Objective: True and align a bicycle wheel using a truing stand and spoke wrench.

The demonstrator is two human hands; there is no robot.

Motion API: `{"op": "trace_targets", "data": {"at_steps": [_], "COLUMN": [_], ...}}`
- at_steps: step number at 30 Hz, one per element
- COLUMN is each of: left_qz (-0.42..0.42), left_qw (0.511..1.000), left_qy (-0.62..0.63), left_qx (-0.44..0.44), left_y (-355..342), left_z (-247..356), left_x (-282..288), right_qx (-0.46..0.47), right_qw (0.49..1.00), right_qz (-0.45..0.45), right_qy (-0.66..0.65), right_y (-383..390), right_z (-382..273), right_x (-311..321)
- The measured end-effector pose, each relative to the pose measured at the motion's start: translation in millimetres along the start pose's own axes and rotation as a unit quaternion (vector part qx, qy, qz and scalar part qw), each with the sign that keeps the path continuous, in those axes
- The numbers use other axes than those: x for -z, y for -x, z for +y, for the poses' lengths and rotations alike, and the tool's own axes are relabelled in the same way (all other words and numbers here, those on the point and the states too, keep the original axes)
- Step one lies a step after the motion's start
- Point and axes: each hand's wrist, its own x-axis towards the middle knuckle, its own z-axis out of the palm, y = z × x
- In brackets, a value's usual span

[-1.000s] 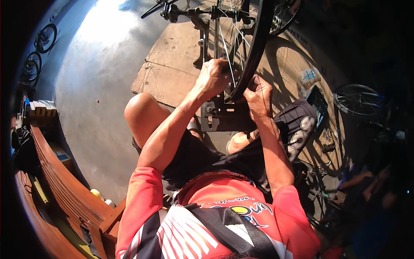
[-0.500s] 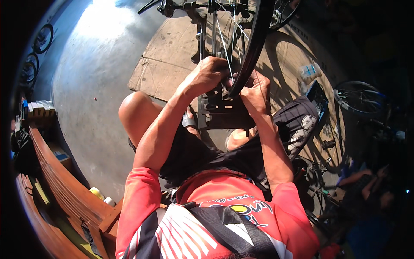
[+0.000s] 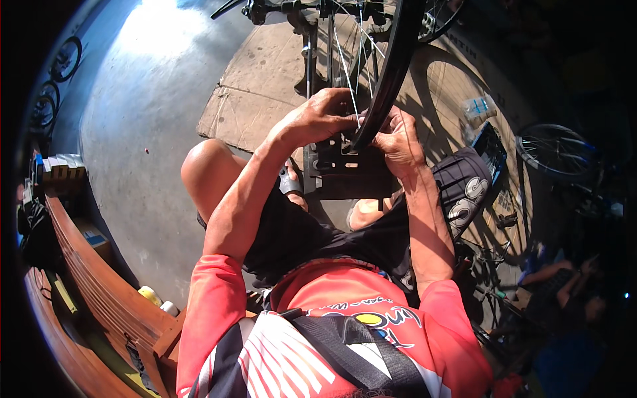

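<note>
Both hands are working the bike wheel [image 3: 388,73] at its lowest point: left hand [image 3: 322,118] pinching a spoke [image 3: 350,86], right hand [image 3: 397,138] closed around the rim just beside it. Looks like spoke adjustment in the stand [image 3: 342,162] below the grip; next move probably needs a small, controlled turn.

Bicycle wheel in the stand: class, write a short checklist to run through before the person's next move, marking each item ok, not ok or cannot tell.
1. Left hand on the spokes: ok.
2. Right hand at the rim: ok.
3. Wheel seated in the dark stand: ok.
4. Tool held in the fingers: cannot tell.
5. Cardboard lying flat under the stand: ok.
6. Spoke tension even: cannot tell.
</note>
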Motion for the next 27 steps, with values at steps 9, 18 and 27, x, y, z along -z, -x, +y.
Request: {"op": "trace_targets", "data": {"at_steps": [9, 18, 27], "left_qz": [0.134, 0.103, -0.053], "left_qw": [0.936, 0.979, 0.997], "left_qy": [-0.316, -0.176, 0.033], "left_qx": [-0.073, -0.016, -0.039], "left_y": [-13.1, -3.6, 0.1], "left_z": [-2.0, 17.2, 5.1], "left_x": [-21.8, -13.3, 2.5], "right_qx": [-0.008, 0.027, -0.012], "right_qw": [0.999, 0.998, 1.000], "right_qz": [-0.026, 0.050, 0.003], "right_qy": [0.038, 0.019, -0.006], "right_y": [-3.3, -1.1, 1.1], "right_z": [4.8, 3.6, -1.3], "right_x": [5.1, -4.2, 1.6]}}
